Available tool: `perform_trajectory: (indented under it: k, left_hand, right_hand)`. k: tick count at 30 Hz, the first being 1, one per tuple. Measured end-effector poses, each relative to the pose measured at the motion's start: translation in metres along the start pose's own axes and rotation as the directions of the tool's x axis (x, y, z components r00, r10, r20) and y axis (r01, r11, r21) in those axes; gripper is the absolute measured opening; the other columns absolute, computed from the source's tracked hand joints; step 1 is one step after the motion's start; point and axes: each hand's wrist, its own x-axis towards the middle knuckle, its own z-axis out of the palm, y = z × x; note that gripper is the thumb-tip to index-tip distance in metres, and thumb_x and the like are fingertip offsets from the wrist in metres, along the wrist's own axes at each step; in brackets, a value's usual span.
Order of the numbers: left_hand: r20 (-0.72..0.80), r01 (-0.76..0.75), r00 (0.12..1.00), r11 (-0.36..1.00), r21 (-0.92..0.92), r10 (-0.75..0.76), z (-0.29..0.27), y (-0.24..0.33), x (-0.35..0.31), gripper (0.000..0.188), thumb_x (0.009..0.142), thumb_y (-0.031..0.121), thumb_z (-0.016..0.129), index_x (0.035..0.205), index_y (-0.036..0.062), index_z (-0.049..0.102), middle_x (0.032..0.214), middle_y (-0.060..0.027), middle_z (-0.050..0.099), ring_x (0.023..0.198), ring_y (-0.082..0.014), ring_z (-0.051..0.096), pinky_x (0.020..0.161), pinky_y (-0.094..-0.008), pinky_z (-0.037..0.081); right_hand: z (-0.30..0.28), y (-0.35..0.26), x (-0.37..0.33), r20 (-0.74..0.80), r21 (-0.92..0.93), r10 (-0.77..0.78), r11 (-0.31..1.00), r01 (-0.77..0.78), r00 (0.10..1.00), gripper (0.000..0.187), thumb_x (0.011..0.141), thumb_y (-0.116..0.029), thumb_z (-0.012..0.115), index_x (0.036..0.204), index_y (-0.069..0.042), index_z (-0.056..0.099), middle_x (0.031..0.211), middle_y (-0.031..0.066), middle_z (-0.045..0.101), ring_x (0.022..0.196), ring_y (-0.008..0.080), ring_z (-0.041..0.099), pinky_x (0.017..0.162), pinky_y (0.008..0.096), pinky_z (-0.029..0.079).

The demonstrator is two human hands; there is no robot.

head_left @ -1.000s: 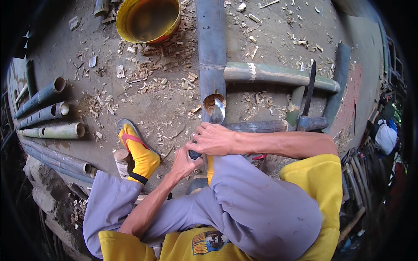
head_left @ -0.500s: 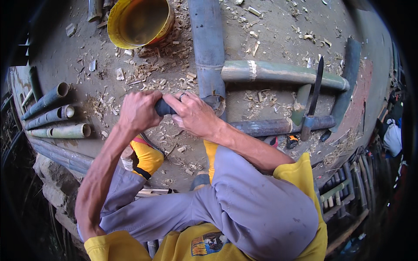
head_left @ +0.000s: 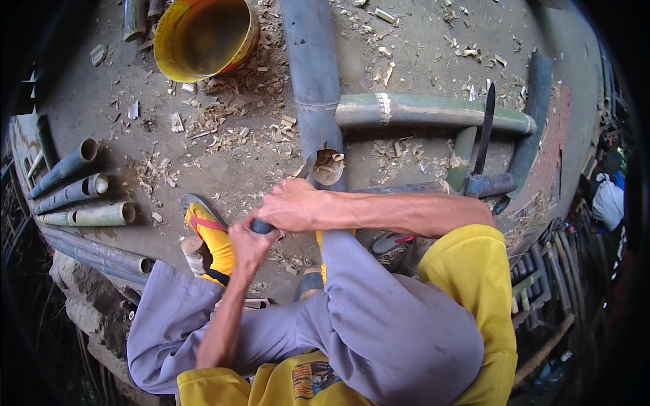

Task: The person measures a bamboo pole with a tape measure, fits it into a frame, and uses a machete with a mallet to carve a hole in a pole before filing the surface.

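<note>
Both hands are closed on a dark-handled bladed tool (head_left: 261, 226). My left hand (head_left: 249, 242) grips the butt end of its handle. Farther up, my right hand (head_left: 292, 205) wraps around it and hides most of it. The metal end slants into a round hole (head_left: 328, 167) cut in a thick grey-green bamboo pole (head_left: 315, 68). Pale chips lie inside that hole. Its exact blade shape is partly hidden by my right hand and the hole's edge.
A yellow bucket of murky water (head_left: 206, 37) stands at the far left. Cut bamboo tubes (head_left: 81, 183) lie at the left. A green bamboo crosspiece (head_left: 433, 111) joins the pole, and a long dark-bladed knife (head_left: 485, 128) leans at the right. Shavings (head_left: 230, 132) litter the ground.
Both hands have swung the tool's handle toward me. The left hand dropped lower and nearer my foot. The hole in the pole, partly covered before, now shows with chips inside.
</note>
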Motion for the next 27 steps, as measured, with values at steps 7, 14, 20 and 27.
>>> perform_trajectory:
  k: [7, 14, 20, 27]
  left_hand:
    - [0.172, -0.5, 0.857, 0.7, 0.51, 0.486, -0.082, 0.094, 0.081, 0.021, 0.057, 0.015, 0.068, 0.076, 0.0073, 0.066, 0.071, -0.0097, 0.066, 0.058, -0.0243, 0.063, 0.056, -0.0348, 0.051]
    - [0.128, 0.112, 0.985, 0.992, 0.062, -0.119, -0.038, 0.024, 0.022, 0.028, 0.054, 0.014, 0.071, 0.08, 0.0041, 0.069, 0.065, -0.0089, 0.066, 0.059, -0.0157, 0.063, 0.06, -0.0291, 0.051]
    - [0.174, -0.346, 0.938, 0.851, 0.395, 0.3, -0.079, 0.095, 0.077, 0.024, 0.055, 0.014, 0.068, 0.077, 0.0054, 0.067, 0.064, -0.0108, 0.064, 0.055, -0.0231, 0.063, 0.058, -0.0345, 0.051]
    - [0.151, -0.27, 0.961, 0.895, 0.354, 0.23, -0.074, 0.082, 0.07, 0.023, 0.055, 0.014, 0.069, 0.076, 0.0057, 0.067, 0.062, -0.0108, 0.063, 0.055, -0.0218, 0.062, 0.056, -0.0347, 0.051]
  right_hand:
    - [-0.01, -0.002, -0.005, -0.714, 0.162, 0.157, 0.985, -0.057, 0.682, 0.04, 0.069, -0.003, 0.061, 0.107, -0.004, 0.046, 0.081, 0.0187, 0.058, 0.079, 0.0362, 0.059, 0.073, 0.0449, 0.048]
    - [-0.01, -0.004, 0.001, -0.241, 0.076, 0.044, 0.997, -0.027, 0.969, 0.032, 0.075, -0.009, 0.057, 0.106, -0.002, 0.055, 0.08, 0.0166, 0.065, 0.077, 0.0357, 0.065, 0.064, 0.0435, 0.053]
    - [-0.015, -0.002, -0.008, -0.652, 0.215, 0.182, 0.975, -0.05, 0.736, 0.034, 0.07, -0.001, 0.057, 0.102, -0.004, 0.049, 0.081, 0.0176, 0.058, 0.082, 0.0338, 0.061, 0.077, 0.0446, 0.049]
    - [-0.009, 0.003, -0.005, -0.584, 0.212, 0.148, 0.977, -0.026, 0.798, 0.035, 0.069, 0.0, 0.059, 0.103, -0.002, 0.051, 0.085, 0.0181, 0.06, 0.087, 0.0349, 0.06, 0.078, 0.0433, 0.049]
